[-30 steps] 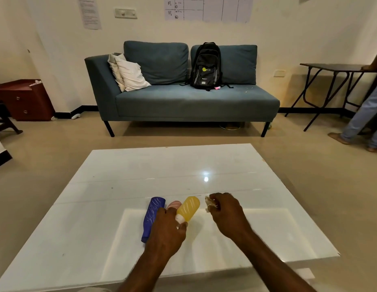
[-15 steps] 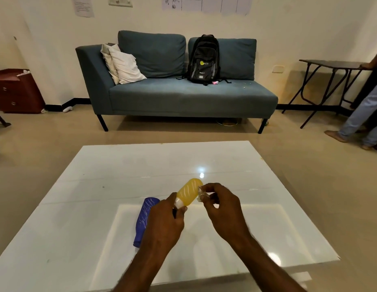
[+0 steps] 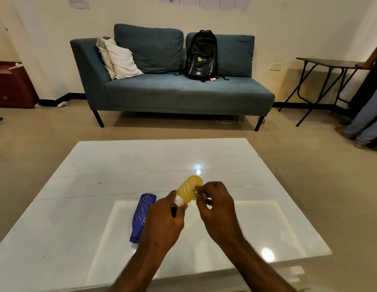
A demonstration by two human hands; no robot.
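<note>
- The left hand (image 3: 162,221), in the lower middle of the frame, has its fingers and thumb curled round the white neck end of a yellow translucent plastic bottle (image 3: 188,189) marked with pale slanted streaks.
- The bottle is held off the surface, just below the centre of the frame. It tilts so that its rounded end points up and to the right.
- The right hand (image 3: 218,207), just right of the left one, has its fingers curled in tight. Its fingertips pinch a small whitish piece (image 3: 196,191) against the right side of the yellow bottle. What the piece is cannot be told.
- The two hands are close together, with the bottle between them.
- A blue ribbed plastic bottle (image 3: 142,216) lies on its side just left of the left hand, which partly hides it. No hand touches it.
- Both bottles are over the near half of a glossy white table (image 3: 99,186), which fills the lower frame and reflects ceiling lights.
- Across the upper frame a blue-grey fabric sofa (image 3: 183,93) stands against the wall. It carries a black backpack (image 3: 201,55) and two off-white pillows (image 3: 120,60).
- A dark folding table (image 3: 328,64) stands at the upper right, and a dark red cabinet (image 3: 12,85) stands at the left edge.
- A person's legs in blue jeans (image 3: 366,123) show at the right edge.
</note>
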